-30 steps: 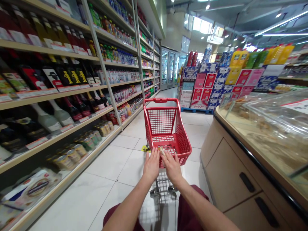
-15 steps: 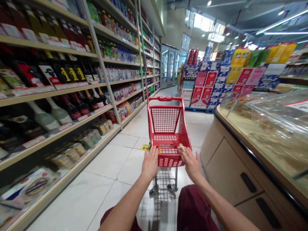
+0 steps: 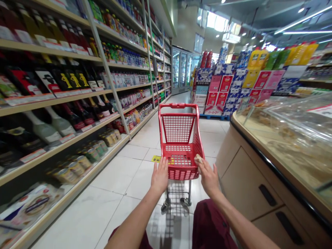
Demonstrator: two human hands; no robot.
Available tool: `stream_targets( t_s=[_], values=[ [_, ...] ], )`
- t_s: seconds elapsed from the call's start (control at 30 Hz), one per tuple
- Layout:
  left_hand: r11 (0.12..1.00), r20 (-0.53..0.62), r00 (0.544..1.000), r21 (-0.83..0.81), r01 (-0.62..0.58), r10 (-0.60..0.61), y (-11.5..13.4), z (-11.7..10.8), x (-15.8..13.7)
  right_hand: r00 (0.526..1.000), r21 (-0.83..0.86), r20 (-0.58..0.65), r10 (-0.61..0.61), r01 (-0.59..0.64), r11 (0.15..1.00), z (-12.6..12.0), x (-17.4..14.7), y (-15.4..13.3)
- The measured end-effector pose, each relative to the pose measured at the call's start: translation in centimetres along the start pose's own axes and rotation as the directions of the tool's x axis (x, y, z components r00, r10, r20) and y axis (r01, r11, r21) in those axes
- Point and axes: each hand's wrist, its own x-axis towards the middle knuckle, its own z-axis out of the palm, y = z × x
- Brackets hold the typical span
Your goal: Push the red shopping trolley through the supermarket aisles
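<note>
A red plastic shopping cart (image 3: 179,149) stands upright on the floor in front of me. Its grid basket holds nothing that I can see. My left hand (image 3: 160,175) lies along the basket's near left edge, fingers stretched out and together, holding nothing. At the near right edge is my right hand (image 3: 208,175), with a small crumpled whitish cloth (image 3: 199,159) under its fingertips against the rim. Whether the cloth is fabric or paper I cannot tell. Both palms face inward and are partly hidden.
Shelves (image 3: 55,101) of bottles and cans line the left side. A wooden display counter (image 3: 246,176) with clear covers stands close on the right. Ahead are stacked drink cartons (image 3: 218,93) and glass-door fridges (image 3: 181,67). A yellow floor sticker (image 3: 156,158) shows beside the cart.
My hands have moved slightly apart, the right one shifting a little rightward along the rim with the cloth. The cart stays in nearly the same place.
</note>
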Motion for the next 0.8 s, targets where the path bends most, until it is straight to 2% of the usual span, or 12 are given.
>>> stream_targets(
  t_s=[0.17, 0.3, 0.43, 0.53, 0.6, 0.67, 0.73, 0.8],
  values=[
    [1.0, 0.001, 1.0, 0.008, -0.009, 0.009, -0.3, -1.4, 0.4, 0.997, 0.069, 0.032, -0.065, 0.062, 0.996, 1.6, 0.5, -1.0],
    [0.999, -0.023, 0.999, -0.021, -0.045, 0.044, 1.2, -2.8, 0.4, 0.987, 0.118, 0.081, -0.141, 0.131, 0.984, 1.5, 1.2, 1.2],
    [0.994, -0.004, 0.997, -0.081, -0.074, 0.074, 4.5, -3.2, -0.3, 0.981, 0.092, 0.181, -0.07, 0.054, 0.994, 0.7, 2.4, 5.7],
    [0.965, -0.018, 0.978, -0.16, -0.208, 0.208, 5.6, -3.2, -0.3, 0.97, 0.049, 0.237, 0.054, -0.068, 0.997, 0.3, 3.6, 7.7],
    [0.953, -0.045, 0.968, -0.173, -0.249, 0.245, 4.8, -3.2, 0.3, 0.967, 0.061, 0.221, 0.123, -0.139, 0.988, 0.2, 3.7, 7.2],
    [0.977, -0.056, 0.986, -0.134, -0.163, 0.157, 2.9, -3.3, 1.3, 0.976, 0.128, 0.174, 0.134, -0.157, 0.979, 0.1, 2.6, 5.0],
    [0.995, -0.064, 0.997, -0.085, -0.045, 0.04, 0.5, -3.4, 2.4, 0.989, 0.229, 0.131, 0.075, -0.103, 0.968, -0.2, 0.7, 2.1],
    [0.999, -0.068, 0.998, -0.053, 0.007, -0.011, -1.8, -3.4, 3.2, 0.993, 0.29, 0.115, 0.031, -0.063, 0.955, -0.7, -1.2, 0.0]
  ],
)
